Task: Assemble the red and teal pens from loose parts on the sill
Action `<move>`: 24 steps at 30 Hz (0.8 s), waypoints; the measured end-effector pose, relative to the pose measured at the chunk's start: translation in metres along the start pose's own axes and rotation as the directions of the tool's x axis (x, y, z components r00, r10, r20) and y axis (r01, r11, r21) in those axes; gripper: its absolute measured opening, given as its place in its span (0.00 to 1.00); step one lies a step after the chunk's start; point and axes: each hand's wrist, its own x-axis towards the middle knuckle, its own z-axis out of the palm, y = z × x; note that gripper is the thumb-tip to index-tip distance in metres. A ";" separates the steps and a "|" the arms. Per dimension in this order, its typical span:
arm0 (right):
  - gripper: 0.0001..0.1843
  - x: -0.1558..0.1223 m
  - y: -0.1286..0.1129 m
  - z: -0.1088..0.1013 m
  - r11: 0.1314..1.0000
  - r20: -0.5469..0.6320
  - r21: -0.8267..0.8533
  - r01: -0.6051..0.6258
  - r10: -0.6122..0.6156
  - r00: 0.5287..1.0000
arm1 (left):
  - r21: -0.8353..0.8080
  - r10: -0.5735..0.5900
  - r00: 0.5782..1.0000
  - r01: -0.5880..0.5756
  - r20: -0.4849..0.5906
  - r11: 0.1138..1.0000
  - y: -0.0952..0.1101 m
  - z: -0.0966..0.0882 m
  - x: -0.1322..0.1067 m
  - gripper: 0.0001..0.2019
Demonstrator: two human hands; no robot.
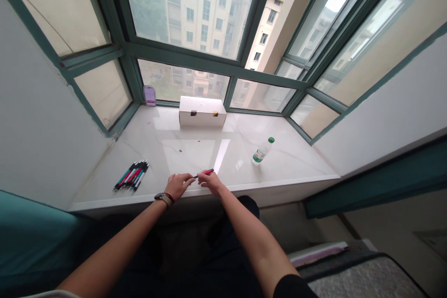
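Note:
A red and black pen (208, 172) lies in the grip of my right hand (208, 181), close above the front part of the white marble sill. My left hand (179, 185), with a watch and bands at the wrist, meets the pen's dark left end, its thumb and fingers pinched there. Whether that end is the tip or a separate small part is too small to make out. To the left, a bunch of pens (132, 176) in black, red, teal and white rests side by side on the sill.
Against the window stands a white box (202, 112) with two dark and yellow tabs. A water bottle (262, 151) with a green cap is upright to the right. A small purple box (150, 96) sits in the left corner. Tiny dark bits (180, 151) lie mid-sill (223, 149).

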 end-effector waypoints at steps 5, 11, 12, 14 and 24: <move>0.30 -0.013 -0.056 -0.009 0.997 0.301 -0.063 -0.054 0.071 0.951 | 0.428 0.413 0.903 -0.330 -0.116 0.841 0.009 -0.058 0.003 0.10; 0.20 -0.015 -0.112 -0.008 0.876 0.486 -0.477 0.066 0.200 0.851 | 0.619 0.587 0.809 -0.474 0.025 0.627 0.025 -0.107 0.018 0.11; 0.19 -0.013 -0.115 -0.005 0.845 0.493 -0.527 0.086 0.221 0.841 | 0.627 0.597 0.800 -0.494 0.057 0.602 0.027 -0.109 0.018 0.11; 0.17 -0.012 -0.117 0.000 0.783 0.485 -0.610 0.126 0.243 0.840 | 0.621 0.597 0.792 -0.533 0.128 0.574 0.029 -0.110 0.017 0.11; 0.08 -0.011 -0.097 -0.002 0.678 0.466 -0.714 0.176 0.271 0.842 | 0.564 0.454 0.846 -0.528 0.281 0.635 0.028 -0.085 0.002 0.10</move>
